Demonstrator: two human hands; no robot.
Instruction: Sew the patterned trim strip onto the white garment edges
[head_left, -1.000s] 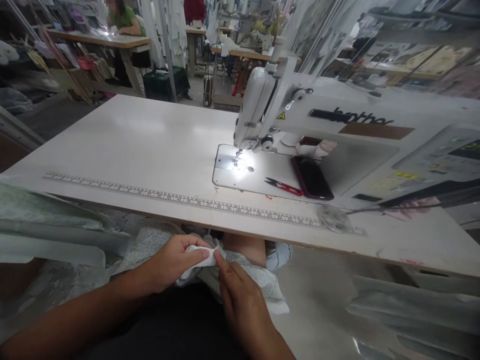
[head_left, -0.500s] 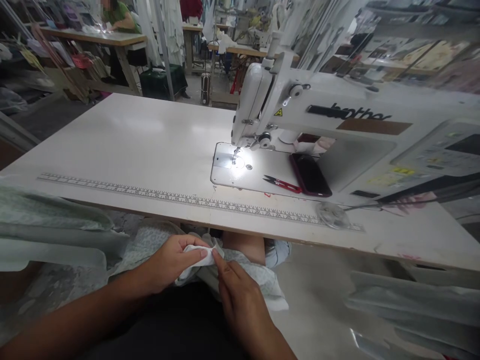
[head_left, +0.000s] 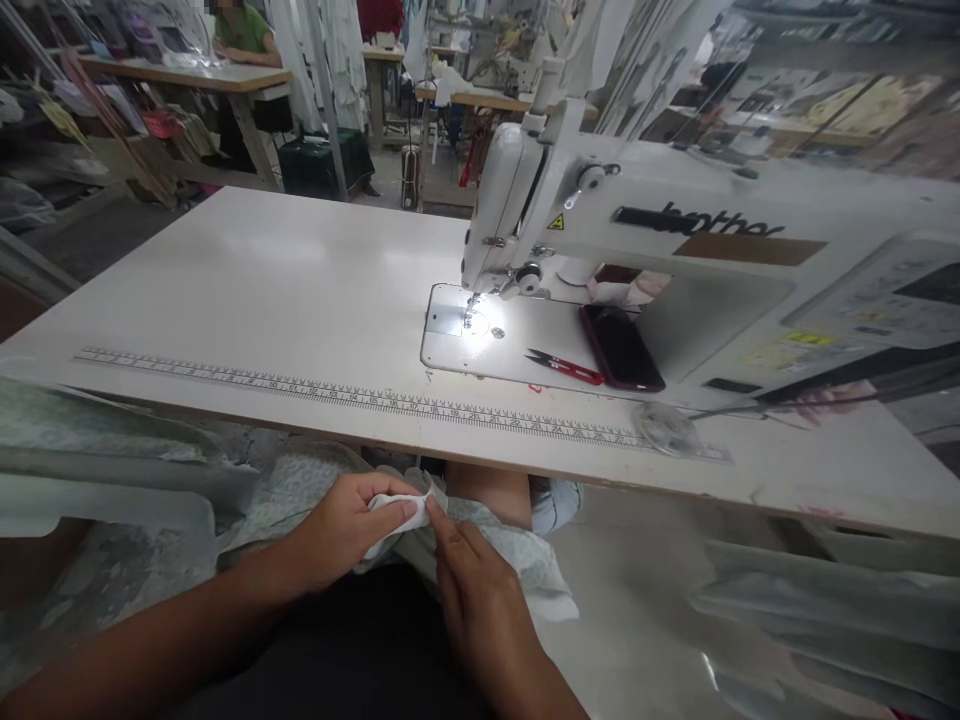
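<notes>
Over my lap, in front of the table edge, lies a pale patterned garment (head_left: 300, 490) with a white folded edge (head_left: 397, 510). My left hand (head_left: 349, 525) pinches that white edge between thumb and fingers. Close on its right, my right hand (head_left: 480, 590) is closed, with its index fingertip and thumb on the same white cloth. The fingertips of the two hands nearly meet. Part of the cloth is hidden beneath both hands.
A sewing machine (head_left: 675, 220) with its lamp lit stands on the white table (head_left: 285, 270). Thread snips (head_left: 564, 366) and a phone (head_left: 622, 345) lie beside its needle plate. A ruler strip (head_left: 360, 395) runs along the front edge. A co-worker (head_left: 244, 35) sits at a far table.
Both hands keep their hold on the white cloth and have barely shifted. The co-worker's arm at the far table has moved slightly.
</notes>
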